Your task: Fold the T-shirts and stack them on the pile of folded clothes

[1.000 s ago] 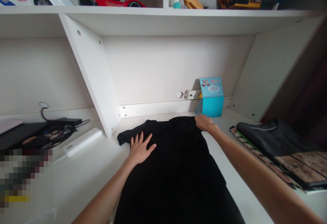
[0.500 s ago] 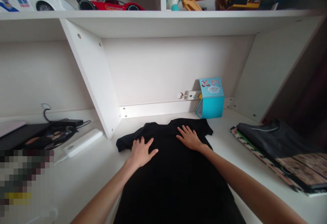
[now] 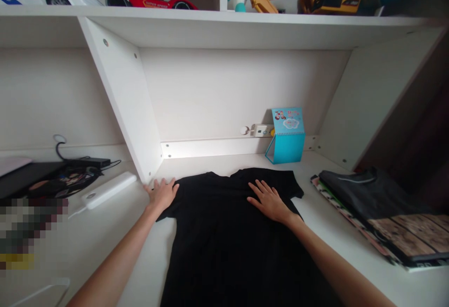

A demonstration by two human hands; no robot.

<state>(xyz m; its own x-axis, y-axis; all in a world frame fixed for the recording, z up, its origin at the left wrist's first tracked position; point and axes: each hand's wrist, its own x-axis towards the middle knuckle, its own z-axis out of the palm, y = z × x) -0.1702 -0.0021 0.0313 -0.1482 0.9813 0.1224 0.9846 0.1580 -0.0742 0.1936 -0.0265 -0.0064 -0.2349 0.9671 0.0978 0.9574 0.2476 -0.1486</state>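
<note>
On the far left of the worktop (image 3: 115,232) lie a dark tangle of cables (image 3: 70,178) and a white power bank (image 3: 107,190), untouched. Next to them, the left hand (image 3: 162,194) has slid outward from the chest of the black shirt (image 3: 228,241) to its left sleeve, and now lies flat with fingers spread at the sleeve's edge, just beside the foot of the shelf divider (image 3: 122,96). That sleeve, bunched a second ago, is now drawn out and lies flatter.

The right hand (image 3: 270,200) has hardly shifted: it rests open, palm down, fingers spread, on the upper chest near the collar, gripping nothing. The shirt lies spread on the worktop, collar toward the back wall, its hem running off the bottom of the view.

From this, the smoothing seems nearly done on the left side, while the right sleeve already lies flat.

Behind it stands a blue box (image 3: 286,136); further right, folded clothes (image 3: 372,195) lie stacked.
</note>
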